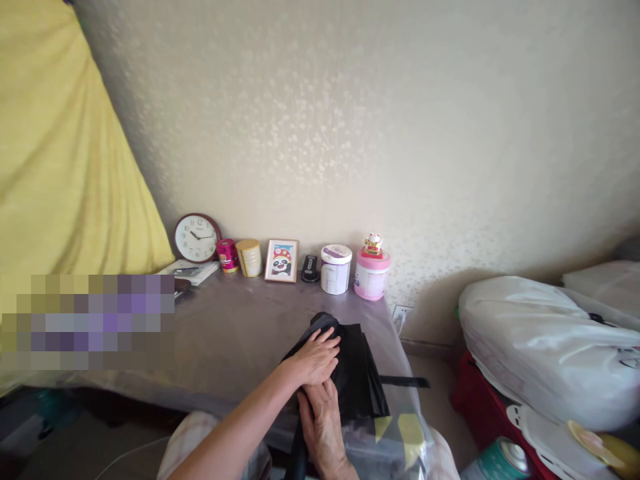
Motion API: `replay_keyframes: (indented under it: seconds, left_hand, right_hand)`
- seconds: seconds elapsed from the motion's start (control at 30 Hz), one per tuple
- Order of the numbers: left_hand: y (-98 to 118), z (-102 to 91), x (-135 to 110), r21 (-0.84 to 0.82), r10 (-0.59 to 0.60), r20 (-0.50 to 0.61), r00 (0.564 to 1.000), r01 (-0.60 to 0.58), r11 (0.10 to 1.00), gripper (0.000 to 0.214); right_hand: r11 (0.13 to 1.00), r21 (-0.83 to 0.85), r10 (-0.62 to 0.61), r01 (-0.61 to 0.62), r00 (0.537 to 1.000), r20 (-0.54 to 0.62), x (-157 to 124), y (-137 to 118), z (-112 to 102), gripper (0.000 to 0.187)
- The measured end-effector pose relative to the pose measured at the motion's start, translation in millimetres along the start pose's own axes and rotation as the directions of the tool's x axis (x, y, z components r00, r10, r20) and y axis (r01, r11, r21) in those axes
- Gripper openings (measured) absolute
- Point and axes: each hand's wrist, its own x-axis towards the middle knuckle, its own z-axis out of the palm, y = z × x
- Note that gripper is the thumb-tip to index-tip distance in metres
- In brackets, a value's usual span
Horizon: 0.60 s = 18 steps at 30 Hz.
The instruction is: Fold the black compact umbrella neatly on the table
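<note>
A black folded cloth item (357, 373) with a black strap lies near the front right corner of a table (235, 340) covered in clear plastic. My left hand (316, 359) lies flat on top of it, fingers stretched out and together, pressing down. My right hand (323, 420) rests just below the left hand at the cloth's near edge, fingers laid flat against the fabric. Neither hand grips anything that I can see.
Along the wall stand a round clock (197, 237), a red tin (227, 255), a gold tin (249, 257), a panda picture (281, 261), a white tub (335, 269) and a pink tub (371, 274). A yellow curtain (65, 167) hangs left. White bags (545, 340) pile up right.
</note>
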Motion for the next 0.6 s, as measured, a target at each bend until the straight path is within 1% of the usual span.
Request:
replay_keyframes:
  seconds: [0.1,0.2,0.37,0.43,0.5,0.6]
  left_hand:
    - [-13.1,1.3,7.6,0.03,0.018,-0.029,0.999,-0.017,0.999,0.036]
    - [-24.6,2.4,14.7,0.055,0.018,-0.057,0.998,-0.015,0.998,0.035]
    - [-42.0,3.5,28.5,0.075,-0.021,-0.097,0.995,0.028,0.997,0.035]
    - [-50.5,3.4,35.6,0.076,-0.059,-0.114,0.992,0.068,0.995,0.034]
    - [-59.8,2.5,43.0,0.073,-0.127,-0.142,0.982,0.139,0.988,0.035]
    - [-71.2,-1.9,51.3,0.055,-0.279,-0.208,0.937,0.297,0.953,0.038]
  right_hand:
    - [1.0,-0.015,-0.027,0.027,1.0,-0.01,0.1,1.3,-0.6,0.041]
    - [0.996,-0.057,-0.073,0.071,0.996,-0.044,-1.5,6.4,2.9,0.04]
    - [0.99,-0.106,-0.1,0.095,0.994,-0.046,-2.0,10.5,5.3,0.037]
    - [0.988,-0.119,-0.099,0.095,0.995,-0.027,-1.8,10.2,4.3,0.037]
    - [0.986,-0.133,-0.099,0.097,0.995,-0.002,-1.6,9.3,2.9,0.036]
    - [0.983,-0.153,-0.097,0.1,0.995,0.025,-0.8,7.3,0.7,0.034]
